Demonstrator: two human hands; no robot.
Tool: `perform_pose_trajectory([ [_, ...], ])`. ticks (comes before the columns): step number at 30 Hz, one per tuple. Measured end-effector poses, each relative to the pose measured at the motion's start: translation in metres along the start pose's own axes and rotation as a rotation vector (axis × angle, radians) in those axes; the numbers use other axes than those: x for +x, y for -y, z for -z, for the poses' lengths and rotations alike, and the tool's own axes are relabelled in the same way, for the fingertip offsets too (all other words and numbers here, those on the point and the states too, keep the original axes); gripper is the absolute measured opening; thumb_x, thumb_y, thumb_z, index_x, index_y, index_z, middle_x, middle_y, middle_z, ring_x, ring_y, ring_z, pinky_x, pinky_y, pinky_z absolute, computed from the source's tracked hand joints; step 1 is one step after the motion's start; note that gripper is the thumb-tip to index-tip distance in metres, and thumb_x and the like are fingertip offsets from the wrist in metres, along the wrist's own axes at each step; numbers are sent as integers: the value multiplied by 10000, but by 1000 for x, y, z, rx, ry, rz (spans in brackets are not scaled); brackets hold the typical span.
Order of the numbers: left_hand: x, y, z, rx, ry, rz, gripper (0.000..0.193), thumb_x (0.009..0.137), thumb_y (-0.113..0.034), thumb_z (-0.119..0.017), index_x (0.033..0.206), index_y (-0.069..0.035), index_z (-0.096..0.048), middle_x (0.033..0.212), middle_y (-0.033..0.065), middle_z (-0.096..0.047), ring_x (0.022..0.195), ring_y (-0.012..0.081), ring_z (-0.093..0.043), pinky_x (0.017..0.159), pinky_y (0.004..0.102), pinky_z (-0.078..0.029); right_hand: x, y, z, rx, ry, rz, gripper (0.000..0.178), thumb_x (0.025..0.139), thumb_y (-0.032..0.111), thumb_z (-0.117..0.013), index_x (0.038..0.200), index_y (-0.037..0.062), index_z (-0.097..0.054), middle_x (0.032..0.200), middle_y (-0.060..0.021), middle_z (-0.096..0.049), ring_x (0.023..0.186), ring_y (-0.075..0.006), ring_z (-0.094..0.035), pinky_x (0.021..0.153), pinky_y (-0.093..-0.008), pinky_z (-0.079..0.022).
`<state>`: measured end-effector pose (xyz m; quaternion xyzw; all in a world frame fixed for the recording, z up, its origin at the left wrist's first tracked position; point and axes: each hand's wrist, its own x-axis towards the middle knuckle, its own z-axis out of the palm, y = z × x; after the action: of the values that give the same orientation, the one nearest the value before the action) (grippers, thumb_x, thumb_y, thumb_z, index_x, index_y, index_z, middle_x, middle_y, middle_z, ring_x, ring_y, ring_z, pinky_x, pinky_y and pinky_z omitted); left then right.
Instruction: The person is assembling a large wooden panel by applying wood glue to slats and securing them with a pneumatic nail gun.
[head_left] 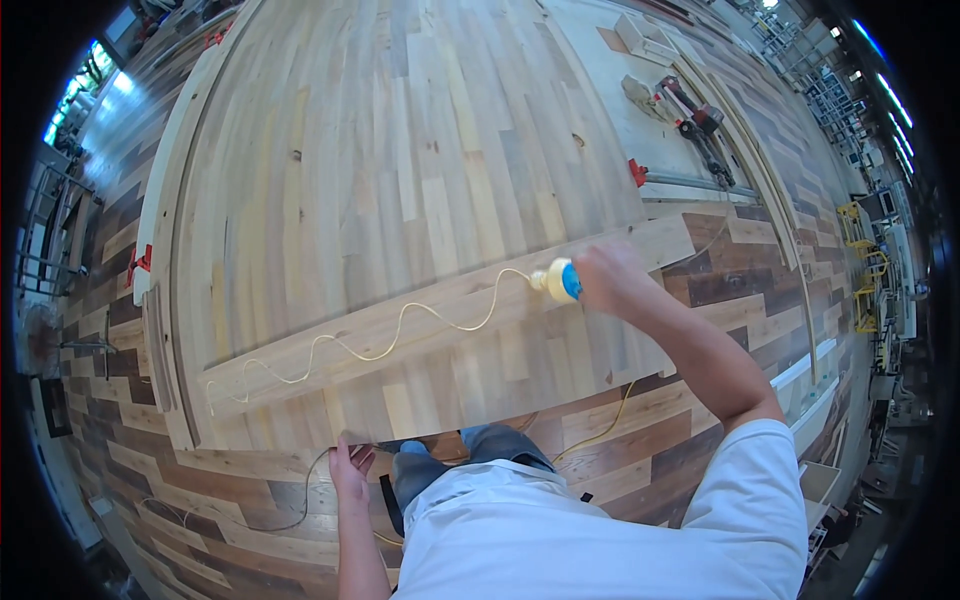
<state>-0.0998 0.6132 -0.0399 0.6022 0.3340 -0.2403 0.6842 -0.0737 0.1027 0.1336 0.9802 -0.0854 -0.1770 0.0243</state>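
Note:
My right hand [608, 280] is closed around a glue bottle [556, 281] with a pale yellow tip and a blue part, tilted with its nozzle down to the left. The nozzle is just over a long wooden board [400, 300]. A wavy bead of glue [402, 330] runs along that board from its left end up to the nozzle. The board lies slantwise on a wide wooden panel [400, 180] made of many strips. My left hand [351, 470] is at the panel's near edge, fingers apart, with no object visible in it.
Red clamps [638, 173] sit along the panel's sides. Power tools [697, 120] and a small white box [645, 40] lie on a pale board at the far right. Cords [605, 425] trail over the plank floor [480, 445] by my legs. Yellow stands [868, 265] stand farther right.

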Motion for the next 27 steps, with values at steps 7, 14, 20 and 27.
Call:
perform_pose_trajectory([
  [7,0,1,-3,13,-10,-18,506,929,-498,-553,1196,-91,-411,1096,105,-536,998,267,-583,840,452,-496,-21,-53,9,-70,147,-93,102,694,131,-684,777,85,-720,822,-119,-701,788,-291,-688,676,-374,-540],
  [14,3,-10,6,128,-44,82,492,888,-498,-623,1090,-86,-447,1067,87,-526,953,239,-588,798,425,-514,-9,-107,-5,-20,85,-236,174,661,171,-711,801,68,-713,797,-152,-684,760,-321,-680,678,-409,-543],
  [20,-5,-12,-2,64,-95,82,504,883,-511,-622,1126,-111,-435,1067,77,-522,998,252,-567,841,459,-491,-49,-129,-4,-46,178,-208,170,669,200,-711,795,86,-719,790,-141,-686,757,-317,-680,682,-406,-543],
  [27,-1,-10,1,93,-80,96,534,883,-524,-614,1177,-126,-416,1101,80,-515,1041,276,-543,859,486,-471,-26,-185,2,-103,138,-325,175,679,176,-704,827,83,-725,868,-117,-708,825,-275,-693,722,-378,-550],
])
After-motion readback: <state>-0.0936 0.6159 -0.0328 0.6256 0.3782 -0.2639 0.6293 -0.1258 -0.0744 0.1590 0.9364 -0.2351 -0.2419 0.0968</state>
